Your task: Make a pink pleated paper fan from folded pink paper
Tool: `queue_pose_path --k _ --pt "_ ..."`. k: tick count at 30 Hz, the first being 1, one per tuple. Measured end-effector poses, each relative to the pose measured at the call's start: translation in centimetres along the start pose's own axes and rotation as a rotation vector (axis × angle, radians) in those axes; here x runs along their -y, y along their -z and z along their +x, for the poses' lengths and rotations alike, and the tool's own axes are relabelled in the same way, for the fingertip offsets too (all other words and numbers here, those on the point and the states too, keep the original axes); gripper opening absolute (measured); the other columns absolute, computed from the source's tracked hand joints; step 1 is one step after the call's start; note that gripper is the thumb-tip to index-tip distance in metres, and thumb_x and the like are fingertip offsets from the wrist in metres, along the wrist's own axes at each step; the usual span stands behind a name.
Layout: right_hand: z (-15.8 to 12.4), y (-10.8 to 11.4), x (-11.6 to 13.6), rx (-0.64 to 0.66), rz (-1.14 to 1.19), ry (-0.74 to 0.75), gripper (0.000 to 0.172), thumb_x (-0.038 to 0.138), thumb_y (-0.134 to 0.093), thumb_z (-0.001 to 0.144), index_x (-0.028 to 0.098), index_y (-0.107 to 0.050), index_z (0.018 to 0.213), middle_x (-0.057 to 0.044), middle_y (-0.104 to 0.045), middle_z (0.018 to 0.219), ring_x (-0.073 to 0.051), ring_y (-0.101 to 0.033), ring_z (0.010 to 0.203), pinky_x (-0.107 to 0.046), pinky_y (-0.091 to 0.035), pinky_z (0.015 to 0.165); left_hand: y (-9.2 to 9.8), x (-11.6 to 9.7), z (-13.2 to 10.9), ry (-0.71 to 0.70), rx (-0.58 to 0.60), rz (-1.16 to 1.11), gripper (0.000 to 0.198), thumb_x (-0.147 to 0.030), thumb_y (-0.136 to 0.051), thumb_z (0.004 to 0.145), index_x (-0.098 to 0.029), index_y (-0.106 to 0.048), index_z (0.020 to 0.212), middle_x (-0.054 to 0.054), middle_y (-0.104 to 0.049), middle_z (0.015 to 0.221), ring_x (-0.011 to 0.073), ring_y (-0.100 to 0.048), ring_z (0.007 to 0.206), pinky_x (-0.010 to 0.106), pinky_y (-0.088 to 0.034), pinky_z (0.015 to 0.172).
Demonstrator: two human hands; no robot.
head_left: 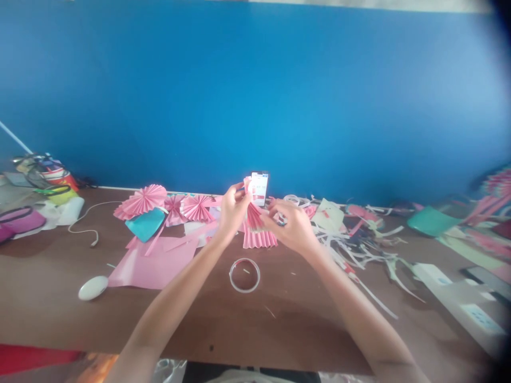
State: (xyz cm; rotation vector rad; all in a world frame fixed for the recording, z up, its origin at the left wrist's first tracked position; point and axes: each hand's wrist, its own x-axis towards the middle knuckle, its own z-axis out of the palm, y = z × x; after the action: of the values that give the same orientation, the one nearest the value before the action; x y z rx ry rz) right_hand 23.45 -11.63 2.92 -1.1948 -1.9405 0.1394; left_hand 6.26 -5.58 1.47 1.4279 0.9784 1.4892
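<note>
Both my hands are raised over the brown table (279, 324) and hold a pleated pink paper fan (255, 219) between them. My left hand (232, 209) pinches its upper left edge with closed fingers. My right hand (290, 226) grips its right side, fingers curled. Under the hands lies another folded pink pleated piece (259, 239). A clear tape ring (244, 275) lies on the table just in front of them. A phone (260, 188) stands upright behind the hands against the blue wall.
Finished pink fans (143, 201) and a teal paper shape (146, 224) lie at left, above a flat pink sheet (154, 263). A white mouse (93, 288) sits left front. Paper strips and scraps (359, 239) litter the right. A white power strip (459, 300) lies far right.
</note>
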Motion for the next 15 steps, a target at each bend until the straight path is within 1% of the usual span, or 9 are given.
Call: queue_pose_path --k 2,4,6,9,11,13,14,15 --pt "-0.4 -1.0 0.3 0.031 -0.113 -0.062 0.025 0.042 -0.072 0.083 0.022 -0.059 0.073 -0.007 -0.069 0.081 -0.024 -0.064 0.079 -0.035 -0.044 0.067 -0.3 0.2 -0.2 0.008 -0.027 -0.004 0.05 -0.039 -0.066 0.087 -0.014 -0.057 0.129 0.017 -0.072 0.115 0.0229 -0.07 0.103 0.034 -0.055 0.088" --pt "-0.7 -1.9 0.4 0.02 -0.25 -0.098 0.026 0.043 -0.075 0.078 0.022 -0.06 0.076 -0.008 -0.069 0.079 -0.024 -0.063 0.072 -0.033 -0.04 0.06 -0.6 0.1 -0.4 0.044 -0.056 -0.061 0.046 -0.034 -0.067 0.085 -0.014 -0.059 0.125 0.016 -0.072 0.118 0.0221 -0.071 0.103 0.034 -0.056 0.088" --pt "-1.0 -2.7 0.4 -0.027 -0.365 -0.08 0.021 0.039 -0.073 0.08 0.022 -0.06 0.079 -0.009 -0.069 0.078 -0.024 -0.063 0.071 -0.033 -0.039 0.058 -0.8 -0.3 -0.6 0.12 -0.085 -0.175 0.039 -0.027 -0.067 0.083 -0.013 -0.06 0.118 0.016 -0.071 0.121 0.0219 -0.071 0.101 0.035 -0.057 0.087" --pt "-1.3 -3.5 0.3 -0.083 -0.434 0.023 0.004 0.023 -0.061 0.087 0.022 -0.063 0.084 -0.009 -0.071 0.078 -0.025 -0.065 0.075 -0.034 -0.044 0.06 -0.8 -0.8 -0.6 0.254 -0.128 -0.387 0.026 -0.02 -0.066 0.081 -0.012 -0.062 0.105 0.017 -0.069 0.123 0.0219 -0.072 0.101 0.036 -0.058 0.088" --pt "-1.5 -3.8 0.3 -0.094 -0.398 0.133 0.013 0.015 -0.056 0.089 0.021 -0.067 0.089 -0.011 -0.075 0.09 -0.026 -0.067 0.086 -0.036 -0.05 0.069 -0.5 -0.8 -0.5 0.276 -0.171 -0.502 0.022 -0.018 -0.068 0.079 -0.012 -0.062 0.099 0.017 -0.069 0.122 0.0217 -0.072 0.102 0.036 -0.057 0.091" --pt "-1.5 -4.0 0.4 -0.137 -0.272 0.223 0.016 0.014 -0.055 0.09 0.021 -0.069 0.092 -0.011 -0.075 0.107 -0.026 -0.067 0.097 -0.039 -0.053 0.08 -0.2 -0.6 -0.3 0.236 -0.21 -0.573 0.023 -0.018 -0.07 0.078 -0.013 -0.062 0.098 0.015 -0.069 0.122 0.0221 -0.071 0.105 0.036 -0.057 0.093" --pt "-1.4 -3.9 0.4 -0.174 -0.172 0.236 0.015 0.015 -0.056 0.09 0.021 -0.07 0.092 -0.01 -0.075 0.112 -0.026 -0.068 0.1 -0.04 -0.054 0.085 -0.1 -0.6 -0.3 0.213 -0.225 -0.591 0.024 -0.019 -0.072 0.077 -0.013 -0.063 0.098 0.015 -0.069 0.121 0.0226 -0.071 0.106 0.036 -0.057 0.093" --pt "-1.3 -3.8 0.3 -0.211 -0.052 0.22 0.014 0.018 -0.057 0.091 0.021 -0.07 0.091 -0.009 -0.075 0.112 -0.025 -0.069 0.1 -0.04 -0.054 0.087 -0.2 -0.6 -0.2 0.194 -0.238 -0.599 0.025 -0.019 -0.073 0.076 -0.014 -0.063 0.098 0.014 -0.07 0.12 0.0229 -0.07 0.106 0.036 -0.056 0.092"
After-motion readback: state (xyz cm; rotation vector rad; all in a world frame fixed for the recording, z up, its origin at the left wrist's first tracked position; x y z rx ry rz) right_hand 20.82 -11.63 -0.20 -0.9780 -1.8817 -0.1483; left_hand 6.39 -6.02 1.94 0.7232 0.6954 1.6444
